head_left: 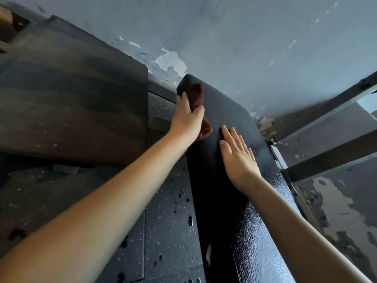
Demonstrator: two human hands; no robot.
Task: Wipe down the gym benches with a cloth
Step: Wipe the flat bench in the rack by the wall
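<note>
Wiping step: the left hand (188, 117) grips the cloth (196, 93) at the far left edge of the bench (224, 111); the right hand (239, 158) presses flat mid-bench, fingers together. Next probably calls for a firm stroke across the bench

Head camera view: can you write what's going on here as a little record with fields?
Bench: black padded, textured cover, runs away from the person
Cloth: dark red, bunched near the bench's far end
Left hand: holds the cloth against the bench's left edge
Right hand: fingers straight, palm flat on the bench top
Floor: dark speckled rubber tiles
</note>
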